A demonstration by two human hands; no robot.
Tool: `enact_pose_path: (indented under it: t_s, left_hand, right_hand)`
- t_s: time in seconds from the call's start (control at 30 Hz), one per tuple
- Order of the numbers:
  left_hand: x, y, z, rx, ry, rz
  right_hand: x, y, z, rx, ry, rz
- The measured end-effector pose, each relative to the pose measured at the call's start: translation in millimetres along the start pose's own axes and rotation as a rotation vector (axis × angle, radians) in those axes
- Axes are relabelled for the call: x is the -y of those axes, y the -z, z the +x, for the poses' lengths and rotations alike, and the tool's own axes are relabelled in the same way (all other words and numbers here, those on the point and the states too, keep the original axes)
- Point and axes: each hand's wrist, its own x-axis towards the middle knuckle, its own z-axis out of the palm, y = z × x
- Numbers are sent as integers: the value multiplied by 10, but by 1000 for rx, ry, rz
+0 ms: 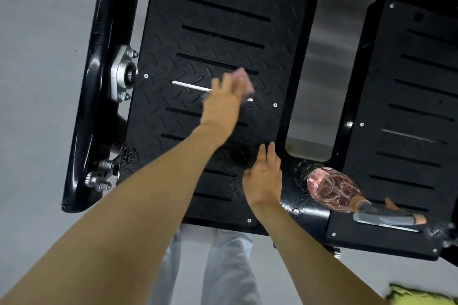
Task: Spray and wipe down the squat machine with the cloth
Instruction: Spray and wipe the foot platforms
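Note:
The squat machine's black diamond-tread left foot plate (pixel 210 39) fills the upper middle of the view. My left hand (pixel 221 104) reaches over its middle and holds a small pink cloth (pixel 244 80), blurred, against the plate. My right hand (pixel 264 178) rests with straight fingers on the plate's lower right corner, holding nothing. A pink spray bottle (pixel 332 189) with a grey trigger head lies on its side on the black frame between the plates, to the right of my right hand.
A second black foot plate (pixel 409 116) lies at the right. The black frame tube (pixel 96 82) with bolts and a bearing runs along the left. Grey floor surrounds the machine. A yellow-green cloth (pixel 418 296) shows at the bottom right corner. My light trousers are below.

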Motion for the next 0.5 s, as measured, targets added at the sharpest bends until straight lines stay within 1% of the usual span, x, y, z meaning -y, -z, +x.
enact_pose_path:
  t_s: [0.07,0.13,0.17,0.2,0.23,0.27,0.33,0.37,0.4,0.43,0.47,0.5]
  left_hand:
    - [-138,-66,-95,92,-310,122]
    - [-127,-100,-147,127,-576,268]
    - [-71,-80,-127,122,-664,346]
    - [2,-51,-72,110,-708,416]
    - [69,-5,-1,101,-685,453]
    - [120,42,76,97,-587,438]
    - [126,125,190,71,-258,249]
    - [80,134,217,51,-122,151]
    - [12,132,223,37,-45,87]
    - [-65,118,207,33,-27,53]
    - [-135,71,176,44,-65,39]
    - [-197,30,123,62,-152,28]
  right_hand:
    - [-27,6,-8,-2,4,-13]
    - [-48,13,-14,11,9,-23]
    - [-57,17,-16,25,13,-29]
    - [-62,20,-18,36,17,-35]
    - [-67,22,-19,43,20,-40]
    - [-69,20,-20,49,23,-41]
    - [-61,16,-23,57,22,-37]
    - [-58,11,-25,57,19,-33]
    - [-51,8,-25,56,18,-30]
    - [-47,6,-25,56,16,-30]
    - [-44,7,-26,59,13,-29]
    - [-42,10,-27,60,10,-28]
